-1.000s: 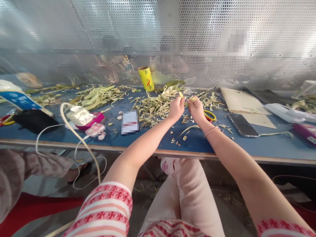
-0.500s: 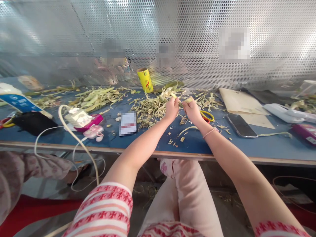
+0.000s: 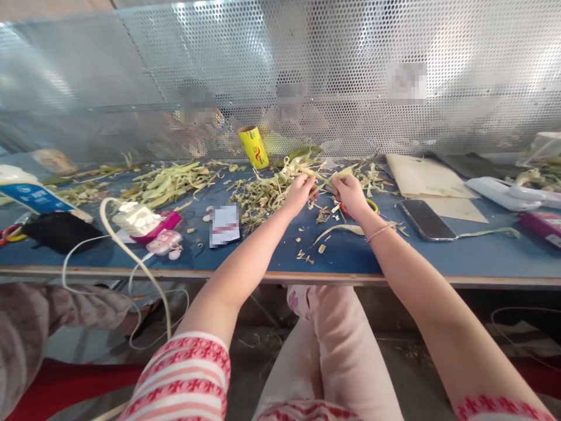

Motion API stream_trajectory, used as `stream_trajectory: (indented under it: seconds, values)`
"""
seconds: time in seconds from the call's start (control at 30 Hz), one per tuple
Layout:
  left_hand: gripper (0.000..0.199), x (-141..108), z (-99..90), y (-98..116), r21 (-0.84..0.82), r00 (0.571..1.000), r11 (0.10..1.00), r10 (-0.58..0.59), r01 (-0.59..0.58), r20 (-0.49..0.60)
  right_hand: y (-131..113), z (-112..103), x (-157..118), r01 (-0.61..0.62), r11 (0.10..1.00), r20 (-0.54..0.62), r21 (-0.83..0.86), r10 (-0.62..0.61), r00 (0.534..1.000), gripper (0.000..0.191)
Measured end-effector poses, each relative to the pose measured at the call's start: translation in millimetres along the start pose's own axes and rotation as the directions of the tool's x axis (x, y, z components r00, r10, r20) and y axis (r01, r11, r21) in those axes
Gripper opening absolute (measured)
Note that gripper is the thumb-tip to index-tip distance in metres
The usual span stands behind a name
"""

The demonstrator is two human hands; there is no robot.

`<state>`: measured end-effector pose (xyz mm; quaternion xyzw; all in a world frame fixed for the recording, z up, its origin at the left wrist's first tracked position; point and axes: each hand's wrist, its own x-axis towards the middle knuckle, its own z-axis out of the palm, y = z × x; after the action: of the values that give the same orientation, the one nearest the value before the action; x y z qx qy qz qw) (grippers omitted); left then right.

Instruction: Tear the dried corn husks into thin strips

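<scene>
My left hand [image 3: 300,192] is closed in a pinch on a pale green plant strip [image 3: 316,175] over the pile of plant scraps [image 3: 258,196]. Just to its right, my right hand [image 3: 349,192] pinches another piece of pale green plant [image 3: 342,173]. A small gap separates the two hands, and thin green bits show between them. Scissors with red and yellow handles [image 3: 372,206] lie on the blue table [image 3: 280,257], partly hidden by my right hand. One long pale strip [image 3: 339,228] rests nearer the table edge.
A yellow tube [image 3: 254,147] stands tilted behind the pile. More strips [image 3: 170,184] lie at left. A phone [image 3: 427,220] and brown paper [image 3: 427,178] are at right; a blurred card [image 3: 224,225] and pink-cased device [image 3: 153,225] at left. A neighbouring person's leg [image 3: 74,304] shows lower left.
My hands have moved slightly apart, my right hand shifting right. Less of the scissors' yellow handle shows and more of the red. The whole view has shifted a little.
</scene>
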<state>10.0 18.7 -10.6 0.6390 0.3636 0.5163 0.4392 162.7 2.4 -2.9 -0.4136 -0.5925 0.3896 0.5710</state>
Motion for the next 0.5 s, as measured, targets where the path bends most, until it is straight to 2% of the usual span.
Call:
stream_trajectory:
  seconds: [0.1, 0.2, 0.4, 0.5]
  values:
    - [0.031, -0.3, -1.1, 5.6, -0.094, 0.995, 0.994, -0.038, 0.046, 0.092, -2.5, -6.9, 1.8, -0.024, 0.996, -0.089, 0.083, 0.031, 0.996, 0.032]
    - [0.032, -2.5, 0.4, 9.4, -0.076, 0.993, 0.997, -0.021, 0.030, 0.119, -4.7, -11.0, -0.1, -0.083, 0.988, -0.043, 0.128, 0.089, 0.995, 0.040]
    - [0.037, -3.0, 2.0, 7.3, -0.033, 0.982, 0.989, 0.147, -0.144, 0.121, -5.0, -13.1, -2.8, -0.130, 0.968, 0.052, 0.216, 0.122, 0.991, 0.046]
    - [0.035, -4.7, 3.4, 8.9, -0.071, 0.984, 0.989, 0.135, -0.127, 0.119, -5.1, -13.0, -3.3, -0.135, 0.963, 0.062, 0.234, 0.124, 0.990, 0.046]
